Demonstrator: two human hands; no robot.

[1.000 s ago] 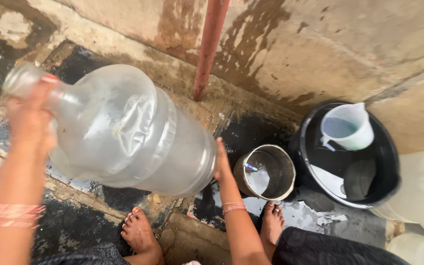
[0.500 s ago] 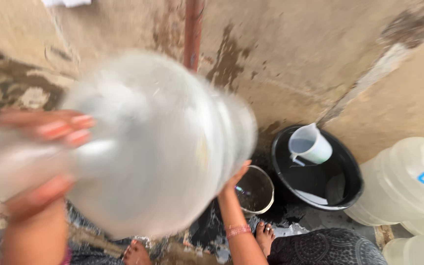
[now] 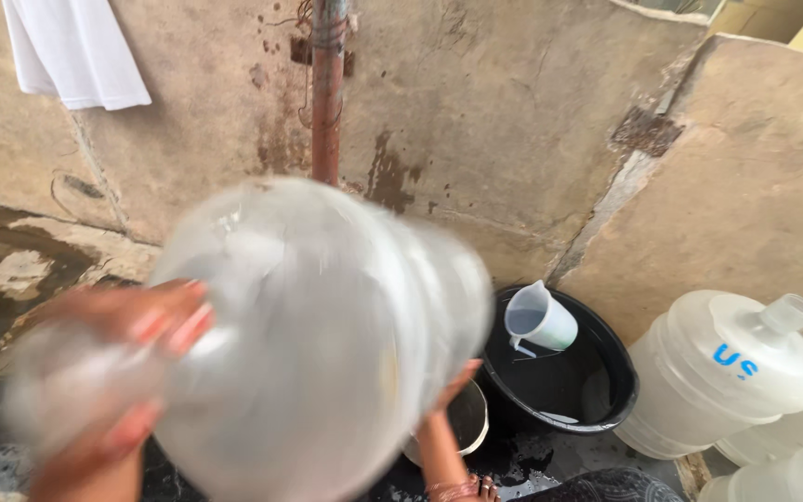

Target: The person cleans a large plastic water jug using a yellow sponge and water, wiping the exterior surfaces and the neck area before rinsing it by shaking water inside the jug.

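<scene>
A large clear water jug [image 3: 318,344] is held up close to the camera, between the person and the stained concrete wall [image 3: 476,121], and is rendered blurred. The left hand [image 3: 132,372] is wrapped about the narrow neck end at lower left, its fingers [image 3: 174,321] closed over the shoulder of the jug, so the grip there is clenched on the jug. The right hand [image 3: 453,381] is pressed against the wide base end at lower right; only the edge of the palm and the wrist are seen, and whether the fingers are curled or flat cannot be told.

The long axis of the jug lies roughly level and runs from lower left to upper right, with the neck pointed toward the person's left and the base toward the black basin [image 3: 606,372]. The step in hand is judged to be a shaking or swilling of the jug, as in rinsing. The next move would call for a firm hold at both ends and clearance from the rusty pipe [image 3: 327,93].

A pale measuring jug [image 3: 541,321] stands in the basin, a small metal pot [image 3: 471,418] sits just beside it below the jug, and further clear jugs [image 3: 727,372] stand at right. A white cloth [image 3: 72,51] hangs on the wall.
</scene>
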